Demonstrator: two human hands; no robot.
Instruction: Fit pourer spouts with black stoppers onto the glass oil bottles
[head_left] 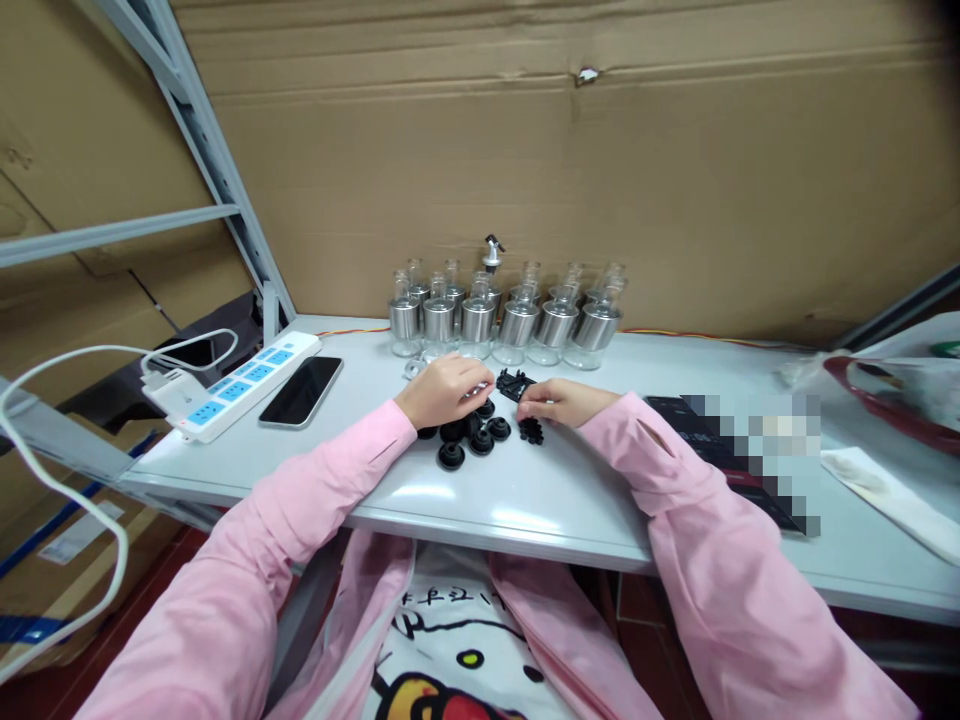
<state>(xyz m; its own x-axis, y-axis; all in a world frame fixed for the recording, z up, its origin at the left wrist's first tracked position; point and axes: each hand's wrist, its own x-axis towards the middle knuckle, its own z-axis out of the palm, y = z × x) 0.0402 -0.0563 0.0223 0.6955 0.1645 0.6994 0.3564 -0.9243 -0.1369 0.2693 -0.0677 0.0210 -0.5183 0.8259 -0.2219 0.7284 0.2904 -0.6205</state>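
Observation:
My left hand is closed, thumb and fingers pinched together over a pile of round black stoppers. A bit of something pale shows at its fingertips, too small to name. To the right, my right hand is also closed, its fingertips down at a cluster of small black pieces. Whatever it pinches is hidden. Between the hands and slightly behind them lies a heap of small black parts. A few pale ring-like pieces lie behind my left hand.
Several glass bottles with metal sleeves stand in rows at the back; one carries a pourer. At left are a power strip and a phone. A dark, partly pixelated device and a white strip lie at right.

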